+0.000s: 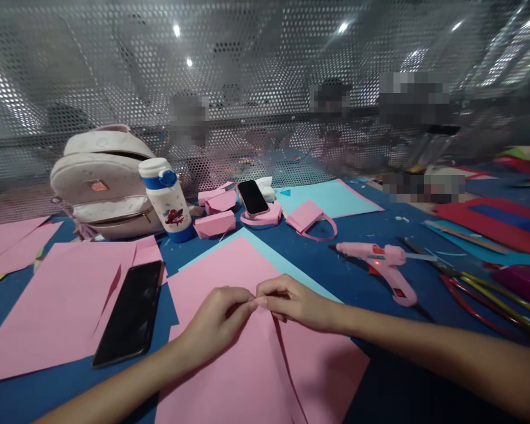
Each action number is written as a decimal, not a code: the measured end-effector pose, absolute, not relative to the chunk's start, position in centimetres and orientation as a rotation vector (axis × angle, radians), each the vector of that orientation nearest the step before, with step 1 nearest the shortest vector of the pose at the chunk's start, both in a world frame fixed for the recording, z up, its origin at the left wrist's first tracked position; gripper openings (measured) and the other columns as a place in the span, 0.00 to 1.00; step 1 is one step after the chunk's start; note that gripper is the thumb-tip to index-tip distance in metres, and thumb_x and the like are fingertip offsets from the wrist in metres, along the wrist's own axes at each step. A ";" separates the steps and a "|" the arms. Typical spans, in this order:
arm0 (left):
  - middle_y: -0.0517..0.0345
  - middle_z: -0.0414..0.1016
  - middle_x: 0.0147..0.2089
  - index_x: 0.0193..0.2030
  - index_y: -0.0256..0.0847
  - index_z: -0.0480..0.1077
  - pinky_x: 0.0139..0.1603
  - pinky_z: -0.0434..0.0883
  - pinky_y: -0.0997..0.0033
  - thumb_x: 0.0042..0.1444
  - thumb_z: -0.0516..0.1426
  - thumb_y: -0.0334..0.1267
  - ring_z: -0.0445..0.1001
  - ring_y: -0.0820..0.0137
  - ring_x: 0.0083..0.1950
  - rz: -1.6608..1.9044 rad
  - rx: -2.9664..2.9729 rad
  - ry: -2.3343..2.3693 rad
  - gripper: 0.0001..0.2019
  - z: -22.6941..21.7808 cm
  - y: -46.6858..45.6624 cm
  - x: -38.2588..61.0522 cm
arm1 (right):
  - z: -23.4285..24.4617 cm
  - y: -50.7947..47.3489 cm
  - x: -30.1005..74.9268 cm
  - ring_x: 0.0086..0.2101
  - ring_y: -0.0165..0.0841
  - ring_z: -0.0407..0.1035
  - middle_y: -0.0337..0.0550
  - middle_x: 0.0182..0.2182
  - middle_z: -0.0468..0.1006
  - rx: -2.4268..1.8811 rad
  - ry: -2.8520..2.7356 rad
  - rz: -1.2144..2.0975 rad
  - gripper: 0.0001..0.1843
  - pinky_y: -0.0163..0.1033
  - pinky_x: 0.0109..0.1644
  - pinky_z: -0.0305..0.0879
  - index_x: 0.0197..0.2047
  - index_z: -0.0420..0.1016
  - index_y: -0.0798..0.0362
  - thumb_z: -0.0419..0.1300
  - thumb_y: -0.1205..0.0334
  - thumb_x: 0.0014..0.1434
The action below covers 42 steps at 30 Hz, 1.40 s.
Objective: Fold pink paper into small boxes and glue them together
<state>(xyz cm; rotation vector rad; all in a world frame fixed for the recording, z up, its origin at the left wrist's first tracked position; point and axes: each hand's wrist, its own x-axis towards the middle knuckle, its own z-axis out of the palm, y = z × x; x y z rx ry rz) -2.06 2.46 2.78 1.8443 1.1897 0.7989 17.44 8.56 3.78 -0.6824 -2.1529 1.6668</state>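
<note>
Both my hands meet at the top edge of a pink paper sheet (229,371), pinching it between thumbs and fingers. My left hand (225,315) is closed on the paper from the left. From the right, my right hand (289,300) grips the same spot, its fingertips touching the left ones. Beneath lie another pink sheet (212,265) and a light blue sheet (300,268). Whatever is right between the fingertips is mostly hidden. To the right of my hands rests a pink glue gun (384,259) with a small orange light lit.
A black phone (130,312) lies left on pink paper (62,300). Behind stand a white backpack (106,176), a bottle (170,206), small folded pink paper pieces (307,218) and a second phone (253,197). Scissors (459,274) lie right. A perforated metal screen (265,70) closes the far side.
</note>
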 end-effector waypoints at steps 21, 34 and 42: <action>0.66 0.54 0.25 0.26 0.38 0.63 0.28 0.52 0.74 0.62 0.55 0.45 0.52 0.75 0.28 0.743 1.652 1.243 0.16 3.5 2.7 -2.2 | 3.6 8.0 17.3 0.20 0.24 0.51 0.30 0.19 0.59 -0.749 -2.056 1.666 0.21 0.31 0.24 0.48 0.27 0.60 0.52 0.55 0.48 0.66; 0.62 0.68 0.27 0.28 0.38 0.68 0.33 0.60 0.76 0.61 0.55 0.39 0.62 0.73 0.31 0.957 1.672 1.235 0.11 3.1 1.9 -1.7 | 3.4 7.6 17.0 0.21 0.25 0.54 0.31 0.20 0.58 -0.765 -1.996 1.643 0.19 0.30 0.23 0.51 0.30 0.66 0.54 0.56 0.49 0.67; 0.62 0.66 0.27 0.29 0.37 0.70 0.33 0.59 0.75 0.61 0.56 0.43 0.61 0.73 0.31 0.877 1.624 1.280 0.13 3.4 2.4 -2.2 | 3.5 7.7 17.2 0.20 0.24 0.56 0.31 0.20 0.63 -0.810 -2.058 1.616 0.20 0.30 0.23 0.50 0.30 0.64 0.53 0.57 0.46 0.66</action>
